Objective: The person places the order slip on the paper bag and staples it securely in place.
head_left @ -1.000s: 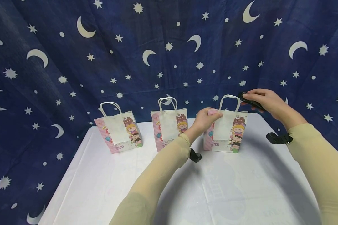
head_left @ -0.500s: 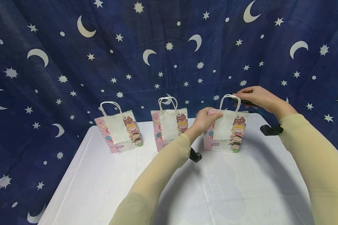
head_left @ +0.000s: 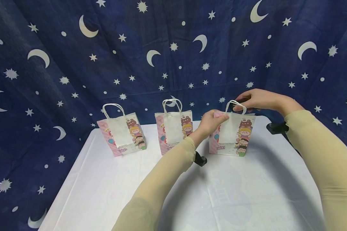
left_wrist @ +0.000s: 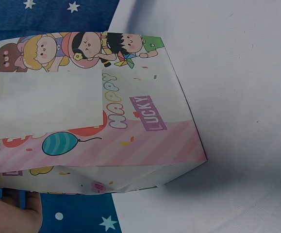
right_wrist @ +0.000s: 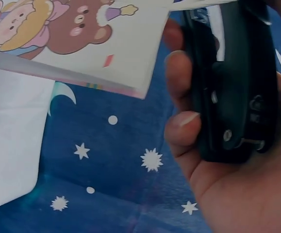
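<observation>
A paper gift bag (head_left: 226, 134) with cartoon figures stands upright at the right of the table. My left hand (head_left: 212, 122) pinches its upper left edge, the thumb in front; in the left wrist view part of that hand (left_wrist: 11, 213) shows at the bag's side. My right hand (head_left: 260, 98) is at the bag's top, behind the white twisted handles (head_left: 229, 104). It grips a black stapler (right_wrist: 237, 92), whose front end is at the bag's top edge in the right wrist view. Whether paper lies between the stapler's jaws is hidden.
Two similar bags stand to the left: a middle one (head_left: 173, 128), partly behind my left arm, and a far-left one (head_left: 120, 133), turned slightly. The white-covered table (head_left: 104, 189) ends at a dark blue curtain (head_left: 118, 64) with moons and stars.
My right hand has moved left with the stapler, from beside the bag to its top edge behind the handles. The handles dip slightly. The left hand keeps its hold.
</observation>
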### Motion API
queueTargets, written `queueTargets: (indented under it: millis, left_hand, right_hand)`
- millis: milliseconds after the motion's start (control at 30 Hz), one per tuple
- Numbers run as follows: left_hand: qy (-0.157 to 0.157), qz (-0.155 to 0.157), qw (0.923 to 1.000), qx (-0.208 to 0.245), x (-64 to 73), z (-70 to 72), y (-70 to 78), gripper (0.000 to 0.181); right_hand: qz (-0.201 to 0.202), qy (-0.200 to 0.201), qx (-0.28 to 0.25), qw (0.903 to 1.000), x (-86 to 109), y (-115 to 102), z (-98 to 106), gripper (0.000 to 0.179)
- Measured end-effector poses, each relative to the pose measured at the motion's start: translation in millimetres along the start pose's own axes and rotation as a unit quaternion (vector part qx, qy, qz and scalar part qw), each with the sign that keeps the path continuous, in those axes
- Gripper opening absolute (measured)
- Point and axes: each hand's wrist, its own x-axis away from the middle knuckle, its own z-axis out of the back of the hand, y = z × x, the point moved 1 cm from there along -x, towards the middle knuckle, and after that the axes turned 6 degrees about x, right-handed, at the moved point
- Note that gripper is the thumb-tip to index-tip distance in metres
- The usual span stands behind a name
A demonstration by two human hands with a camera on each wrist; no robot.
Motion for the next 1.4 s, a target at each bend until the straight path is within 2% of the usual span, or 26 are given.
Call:
queueTargets:
  millis: [267, 567, 833, 1200, 1400]
  left_hand:
    - [0.006, 0.005, 0.9998, -0.019, 0.3, 0.7, 1.7, 0.029]
    - [0.006, -0.001, 0.9999, -0.016, -0.1, 0.7, 1.5, 0.029]
    - [0.001, -0.010, 0.9998, -0.015, -1.3, 0.6, 2.1, 0.025]
    - [0.001, -0.024, 0.9996, -0.015, -1.3, -0.4, 1.8, 0.021]
    - [0.007, -0.029, 0.9994, -0.018, -1.0, -0.3, 1.6, 0.021]
  right_hand:
    - [0.002, -0.041, 0.015, 0.9990, -5.9, -9, 4, 0.079]
    - [0.010, -0.074, 0.033, 0.9967, -7.6, -23, 5, 0.081]
    - [0.022, -0.107, 0.056, 0.9925, -11.4, -36, 1, 0.068]
    - [0.017, -0.118, 0.098, 0.9880, -18.8, -43, -6, 0.064]
    - [0.027, -0.116, 0.115, 0.9862, -19.4, -46, -9, 0.059]
